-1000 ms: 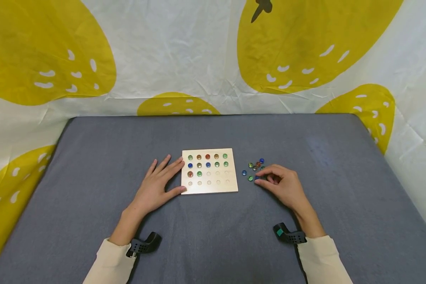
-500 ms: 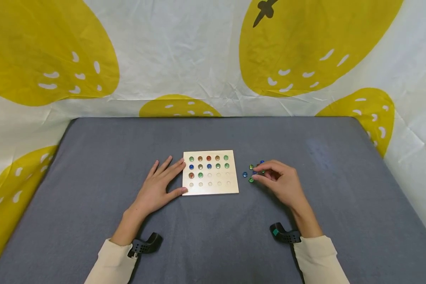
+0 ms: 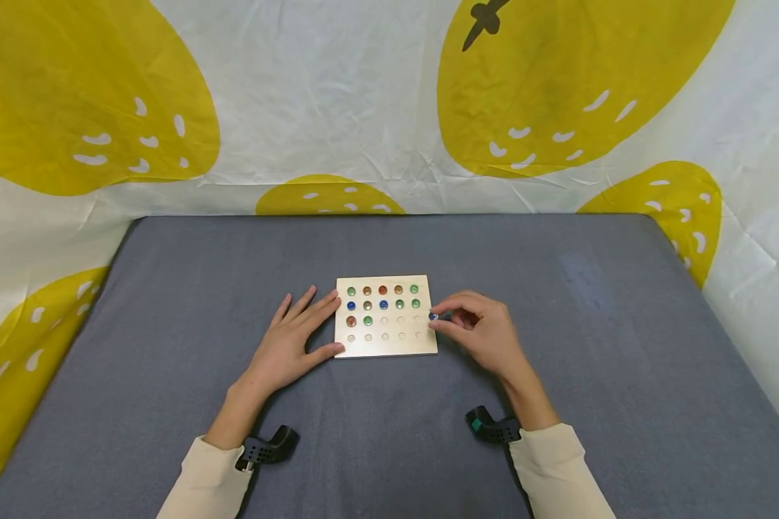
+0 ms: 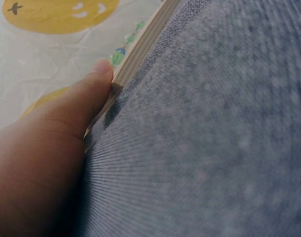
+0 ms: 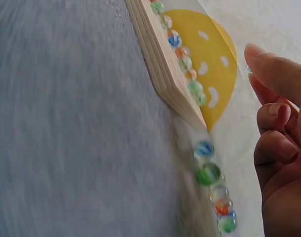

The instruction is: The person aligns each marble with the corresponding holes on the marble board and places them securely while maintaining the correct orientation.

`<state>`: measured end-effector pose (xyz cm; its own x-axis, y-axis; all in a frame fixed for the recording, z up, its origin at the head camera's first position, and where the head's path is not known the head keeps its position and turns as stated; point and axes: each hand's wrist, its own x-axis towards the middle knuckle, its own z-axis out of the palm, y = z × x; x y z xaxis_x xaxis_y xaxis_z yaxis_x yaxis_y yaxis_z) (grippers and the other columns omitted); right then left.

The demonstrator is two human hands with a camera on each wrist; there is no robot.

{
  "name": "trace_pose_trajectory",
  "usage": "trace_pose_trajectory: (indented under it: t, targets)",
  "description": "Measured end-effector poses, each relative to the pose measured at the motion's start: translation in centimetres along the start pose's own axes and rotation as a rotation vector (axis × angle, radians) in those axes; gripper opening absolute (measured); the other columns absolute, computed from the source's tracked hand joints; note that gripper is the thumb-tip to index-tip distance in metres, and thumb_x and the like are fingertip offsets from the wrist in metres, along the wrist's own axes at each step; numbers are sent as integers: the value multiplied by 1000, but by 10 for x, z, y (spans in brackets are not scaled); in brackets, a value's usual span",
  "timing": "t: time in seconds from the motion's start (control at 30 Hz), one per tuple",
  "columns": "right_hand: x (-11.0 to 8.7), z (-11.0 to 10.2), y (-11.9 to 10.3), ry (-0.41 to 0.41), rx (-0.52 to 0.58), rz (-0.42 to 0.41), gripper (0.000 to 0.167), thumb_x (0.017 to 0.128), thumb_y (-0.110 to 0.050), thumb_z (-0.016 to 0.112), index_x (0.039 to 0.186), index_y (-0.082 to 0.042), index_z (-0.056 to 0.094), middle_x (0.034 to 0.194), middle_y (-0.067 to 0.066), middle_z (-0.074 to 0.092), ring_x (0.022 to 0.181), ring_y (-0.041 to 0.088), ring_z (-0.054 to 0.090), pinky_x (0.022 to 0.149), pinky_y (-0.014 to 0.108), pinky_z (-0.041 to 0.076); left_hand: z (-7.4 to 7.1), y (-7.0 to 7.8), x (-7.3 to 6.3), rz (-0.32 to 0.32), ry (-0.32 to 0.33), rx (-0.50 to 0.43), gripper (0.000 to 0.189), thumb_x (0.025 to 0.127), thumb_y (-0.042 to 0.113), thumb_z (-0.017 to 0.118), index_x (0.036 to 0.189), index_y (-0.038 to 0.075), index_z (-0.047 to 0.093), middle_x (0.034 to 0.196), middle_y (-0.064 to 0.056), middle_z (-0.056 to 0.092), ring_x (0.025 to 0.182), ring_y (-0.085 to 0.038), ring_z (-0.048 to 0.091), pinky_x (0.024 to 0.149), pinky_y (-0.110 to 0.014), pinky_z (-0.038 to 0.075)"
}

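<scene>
Board [image 3: 392, 329], long axis sideways, touches the left hand [image 3: 287, 344], fingers spread; the right hand [image 3: 485, 329] pinches a blue marble [image 3: 433, 316].

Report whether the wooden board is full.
The wooden board is only partly filled: marbles fill the two far rows and two places of the third; the nearest row's hollows are empty.

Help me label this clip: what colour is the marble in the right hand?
The marble in the right hand is mostly blue, clearest in the head view.

Head view evenly lit, fairly sharp; wrist views softer, grey cloth [image 5: 81, 123] blurred.
</scene>
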<state>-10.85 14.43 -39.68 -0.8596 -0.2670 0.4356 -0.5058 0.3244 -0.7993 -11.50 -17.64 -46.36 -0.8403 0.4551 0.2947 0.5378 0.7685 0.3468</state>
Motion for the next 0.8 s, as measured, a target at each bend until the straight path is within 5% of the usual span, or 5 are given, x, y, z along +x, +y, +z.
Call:
trace_pose_trajectory:
  t: [0.43,0.8]
  targets:
    - [6,24,-6,-19,51,47,12,77,5,77,88,1,73,70,7,58,55,15,42,47,25,34,0,1,1,-3,-3,-11,75,88,57,60,149,20,38,152,4,35,143,-27,20,114,-52,5]
    - [7,48,25,33,8,113,12,78,-19,81,89,-19,76,71,-6,59,57,14,47,50,25,38,-4,2,1,-4,-3,-17,74,88,56,60,148,19,39,151,2,36,142,-27,21,114,-52,6]
